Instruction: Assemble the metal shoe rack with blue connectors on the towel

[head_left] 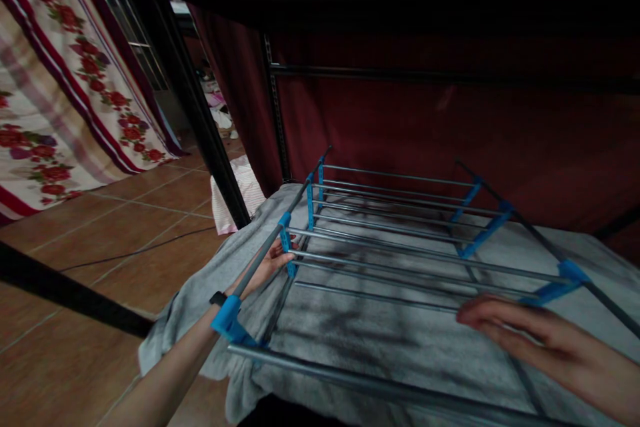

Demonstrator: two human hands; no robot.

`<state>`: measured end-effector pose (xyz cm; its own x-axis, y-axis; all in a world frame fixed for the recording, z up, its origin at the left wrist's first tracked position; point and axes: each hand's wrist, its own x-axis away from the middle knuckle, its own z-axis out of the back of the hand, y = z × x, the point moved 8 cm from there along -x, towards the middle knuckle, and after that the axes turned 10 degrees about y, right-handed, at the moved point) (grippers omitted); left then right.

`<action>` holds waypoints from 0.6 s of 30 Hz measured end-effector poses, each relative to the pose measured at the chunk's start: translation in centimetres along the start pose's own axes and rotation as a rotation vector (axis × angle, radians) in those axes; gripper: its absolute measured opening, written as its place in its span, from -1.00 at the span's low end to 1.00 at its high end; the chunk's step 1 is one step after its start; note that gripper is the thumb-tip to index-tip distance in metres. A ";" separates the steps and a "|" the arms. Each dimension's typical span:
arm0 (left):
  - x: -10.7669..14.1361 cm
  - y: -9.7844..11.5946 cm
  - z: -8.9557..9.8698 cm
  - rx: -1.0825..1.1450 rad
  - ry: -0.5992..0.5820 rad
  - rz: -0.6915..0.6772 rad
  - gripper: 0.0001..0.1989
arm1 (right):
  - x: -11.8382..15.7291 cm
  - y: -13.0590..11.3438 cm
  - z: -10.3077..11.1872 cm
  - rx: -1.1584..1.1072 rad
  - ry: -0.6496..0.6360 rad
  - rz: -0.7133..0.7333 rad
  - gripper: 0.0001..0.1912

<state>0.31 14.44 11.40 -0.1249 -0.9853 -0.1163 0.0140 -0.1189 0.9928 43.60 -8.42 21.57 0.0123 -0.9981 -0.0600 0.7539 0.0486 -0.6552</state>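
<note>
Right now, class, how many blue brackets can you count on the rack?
7: four brackets along the left pole, three along the right pole. Others may be hidden.

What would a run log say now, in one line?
left hand: touching blue connector | right hand: beside metal rod, grip unclear | rack: on grey blanket

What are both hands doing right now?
Left hand: fingers curled at a blue bracket; firm grip can't be told.
Right hand: fingertips at the end of a metal rod; hold can't be told.
</note>
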 end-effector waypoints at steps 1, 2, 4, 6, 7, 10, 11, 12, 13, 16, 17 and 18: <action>0.0 0.1 -0.1 0.009 0.009 -0.002 -0.50 | -1.0 -1.7 -2.2 0.028 -0.103 0.050 -0.64; 0.1 0.3 -0.2 0.018 0.018 -0.009 -0.49 | -1.8 -3.4 -4.1 0.062 -0.183 0.106 -0.62; 0.2 0.5 -0.3 0.029 0.022 -0.034 -0.44 | -3.3 -6.0 -7.7 0.097 -0.320 0.202 -0.60; 0.4 0.4 -0.4 0.029 0.017 -0.052 -0.35 | -4.2 -7.4 -11.0 0.102 -0.428 0.275 -0.56; 0.6 0.1 -0.3 0.031 0.013 -0.048 -0.31 | -4.5 -7.6 -12.5 0.105 -0.466 0.306 -0.52; 1.5 -1.9 0.3 0.040 0.012 -0.005 -0.29 | -5.6 -6.4 -16.8 0.164 -0.490 0.358 -0.41; 1.8 -2.8 0.5 0.040 0.005 0.009 -0.31 | -6.0 -5.5 -18.1 0.197 -0.472 0.353 -0.38; 2.1 -3.7 0.6 0.038 -0.006 0.019 -0.33 | -6.6 -4.4 -19.2 0.231 -0.447 0.340 -0.35; 2.4 -4.7 0.7 0.030 -0.018 0.024 -0.36 | -7.3 -3.4 -20.2 0.264 -0.418 0.322 -0.32; 2.7 -7.4 0.7 -0.043 -0.039 0.021 -0.42 | -9.5 -1.1 -22.5 0.336 -0.350 0.292 -0.29; 2.7 -8.1 0.7 -0.082 -0.037 0.016 -0.44 | -10.2 -0.6 -23.1 0.350 -0.338 0.285 -0.31; 2.7 -8.7 0.7 -0.121 -0.035 0.010 -0.46 | -11.0 -0.3 -23.7 0.362 -0.331 0.274 -0.34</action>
<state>-0.83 12.89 2.42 -0.1588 -0.9819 -0.1034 0.1347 -0.1253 0.9829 27.70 3.41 4.61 0.4007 -0.9121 0.0867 0.8710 0.3499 -0.3449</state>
